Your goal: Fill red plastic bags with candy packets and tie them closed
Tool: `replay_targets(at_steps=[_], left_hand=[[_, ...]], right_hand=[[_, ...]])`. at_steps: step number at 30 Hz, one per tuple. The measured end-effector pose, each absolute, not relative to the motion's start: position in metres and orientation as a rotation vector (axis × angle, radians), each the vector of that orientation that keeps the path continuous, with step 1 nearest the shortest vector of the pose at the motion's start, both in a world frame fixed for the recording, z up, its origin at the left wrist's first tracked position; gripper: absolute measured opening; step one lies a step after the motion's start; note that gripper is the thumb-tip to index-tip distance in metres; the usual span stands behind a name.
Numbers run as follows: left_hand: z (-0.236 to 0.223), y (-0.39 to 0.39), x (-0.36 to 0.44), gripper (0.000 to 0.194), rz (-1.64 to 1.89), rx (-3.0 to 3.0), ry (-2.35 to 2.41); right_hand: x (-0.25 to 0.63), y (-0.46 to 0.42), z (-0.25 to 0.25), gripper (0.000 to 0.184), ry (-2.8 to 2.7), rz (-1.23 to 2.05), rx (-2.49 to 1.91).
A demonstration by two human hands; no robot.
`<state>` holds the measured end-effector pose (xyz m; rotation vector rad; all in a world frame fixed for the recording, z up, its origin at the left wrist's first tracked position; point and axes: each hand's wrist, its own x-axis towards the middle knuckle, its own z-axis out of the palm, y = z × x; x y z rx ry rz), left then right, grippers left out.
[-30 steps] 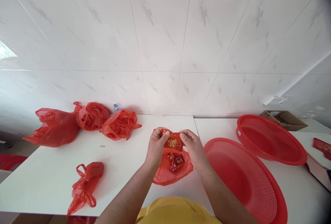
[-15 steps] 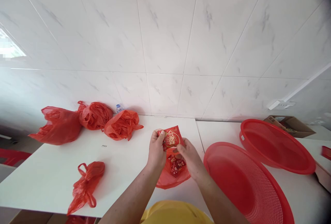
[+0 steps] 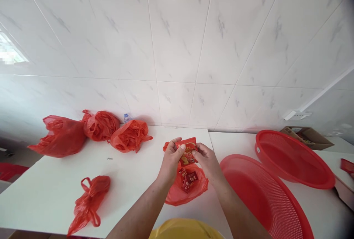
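Your right hand [image 3: 207, 160] is now pinching the flat, glossy red packet with gold print [image 3: 188, 153] along its right edge, rather than lower down by its bottom corner as half a second ago; different printing is facing you, so the packet is apparently being turned over. Your left hand [image 3: 170, 161] is pinching its left side, thumb in front, so both grips are closing on one thin piece.

You are holding the packet just above the far rim of the open, thin red plastic bag [image 3: 177, 196], where small dark-red printed packets [image 3: 187, 180] are lying in the middle. Whether its bottom edge is touching the bag, you cannot tell from this angle.

Slipping is looking like the main risk: with only thumbs and fingertips holding a slick surface, one thumb easing off could be letting it swing or fall. Pulling your hands apart could be creasing or tearing it. Since the bag's soft wall is lying low on the white tabletop [image 3: 132, 194], a snagging finger could be dragging it sideways and spilling those small packets.
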<state>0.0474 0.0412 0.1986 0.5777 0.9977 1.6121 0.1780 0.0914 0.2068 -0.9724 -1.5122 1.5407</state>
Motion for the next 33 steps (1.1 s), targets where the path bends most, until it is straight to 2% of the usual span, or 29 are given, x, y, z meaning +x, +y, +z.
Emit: replay_targets(at_steps=[4, 7, 11, 17, 22, 33], left_hand=[[0.203, 0.046, 0.045, 0.027, 1.67, 0.619, 1.043], [0.204, 0.046, 0.046, 0.026, 1.739, 0.586, 1.003], [0.203, 0.044, 0.047, 0.027, 1.717, 0.527, 0.984], [0.204, 0.047, 0.041, 0.035, 1.598, 0.684, 1.05], [0.205, 0.046, 0.039, 0.026, 1.474, 0.761, 1.029], [0.191, 0.043, 0.046, 0.022, 1.523, 0.681, 0.95]], right_hand=[[0.179, 0.087, 0.201, 0.03, -1.388, 1.521, -0.958], [0.18, 0.081, 0.195, 0.038, -1.322, 1.597, -0.924], [0.179, 0.076, 0.191, 0.033, -1.31, 1.683, -0.929], [0.184, 0.083, 0.197, 0.023, -1.391, 1.605, -1.002], [0.189, 0.084, 0.202, 0.01, -1.449, 1.612, -0.971], [0.191, 0.085, 0.206, 0.021, -1.366, 1.533, -1.039]])
